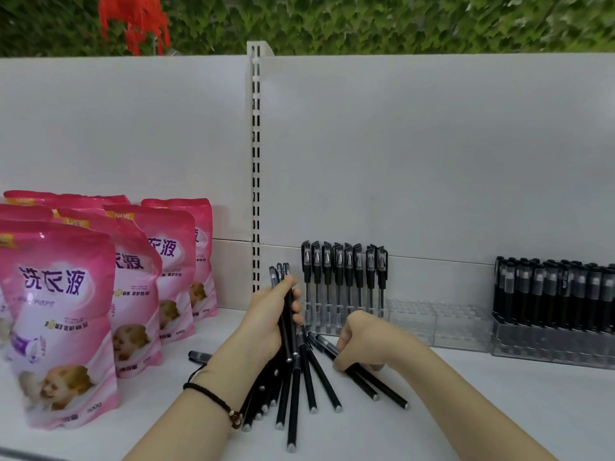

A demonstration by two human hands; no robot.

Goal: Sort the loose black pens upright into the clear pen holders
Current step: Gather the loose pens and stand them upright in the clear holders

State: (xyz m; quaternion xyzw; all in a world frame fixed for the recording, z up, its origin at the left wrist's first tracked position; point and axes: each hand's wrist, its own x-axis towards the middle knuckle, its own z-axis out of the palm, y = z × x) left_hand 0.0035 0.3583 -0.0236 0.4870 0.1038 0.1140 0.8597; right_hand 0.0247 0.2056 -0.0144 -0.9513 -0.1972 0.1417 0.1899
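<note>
Well, far left: pink pouches (pixel 66 294) stand in rows, the outer ones cut off by the frame edge, small print unreadable. Next, a stray pen (pixel 199 356) lies flat on the shelf (pixel 482 410), its far end hidden behind the left wrist, which wears a black bracelet (pixel 213 399). Left hand (pixel 271 316) has its fingers curled tight round a bundle (pixel 282 272) of black pens, held near upright w/ caps poking above the fist. Count can't be told, since the barrels overlap. Below it a fan (pixel 293 410) of pens lies flat, ends toward the camera, upper parts hidden under both hands. Right hand (pixel 361 342) is knuckles-up, fingers curled down gripping a pair (pixel 367 389) of pens that lie on the shelf; its fingertips are mostly hidden. Behind, approx eight capped standing pens (pixel 342 271) sit upright in the left end of a clear holder (pixel 439 324); the rest of it is see-through & hard to make out. Far right, a 2nd holder (pixel 532 354) is packed w/ upright pens and cut off at the edge. The shelf is white, w/ a white back panel (pixel 432 144) & a slotted upright (pixel 255 161). Above: a blurred green leaf wall (pixel 366 21) w/ red flowers (pixel 136 18).
</note>
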